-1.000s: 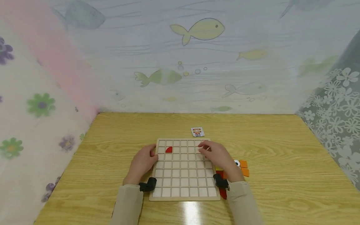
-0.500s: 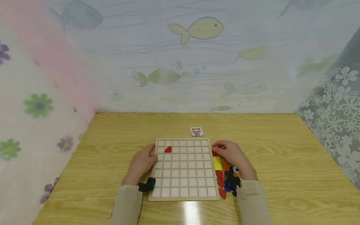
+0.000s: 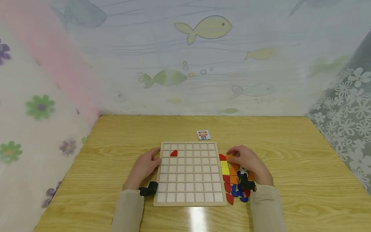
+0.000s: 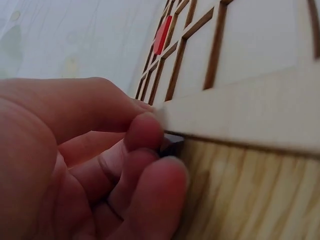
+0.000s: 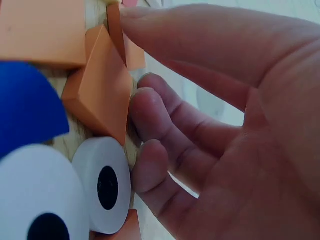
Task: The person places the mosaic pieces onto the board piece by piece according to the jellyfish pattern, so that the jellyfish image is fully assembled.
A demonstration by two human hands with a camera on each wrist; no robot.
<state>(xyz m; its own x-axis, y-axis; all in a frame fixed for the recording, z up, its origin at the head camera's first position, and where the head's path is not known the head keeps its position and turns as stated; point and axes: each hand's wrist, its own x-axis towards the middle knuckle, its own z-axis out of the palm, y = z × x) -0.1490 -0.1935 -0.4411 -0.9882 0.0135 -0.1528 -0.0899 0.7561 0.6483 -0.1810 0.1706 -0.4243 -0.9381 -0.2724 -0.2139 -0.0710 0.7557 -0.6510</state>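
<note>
My left hand (image 3: 146, 167) holds the left edge of a wooden grid board (image 3: 185, 204). In the left wrist view its fingers (image 4: 145, 132) are bent at the board's side. A red quarter-circle tile (image 3: 174, 153) sits in a cell of the second row. Right of the board, my right hand (image 3: 247, 161) pinches an orange tile (image 3: 229, 158). The thumb lies against this tile's edge in the right wrist view; the index fingertip is hidden there. Another orange tile (image 5: 105, 82) leans beside the other fingers, close to a white disc with a black dot (image 5: 102, 185).
Two yellow tiles (image 3: 224, 167), several red tiles (image 3: 229, 198), orange tiles (image 3: 233, 179) and blue pieces (image 3: 236, 191) lie along the board's right side. A small pattern card (image 3: 203, 135) lies behind the board. The wooden table (image 3: 130, 132) meets a fish-patterned wall (image 3: 203, 58).
My right hand has moved from over the board's upper right to the tiles on the right, uncovering many of them, and now pinches an orange tile. The left hand stays at the board.
</note>
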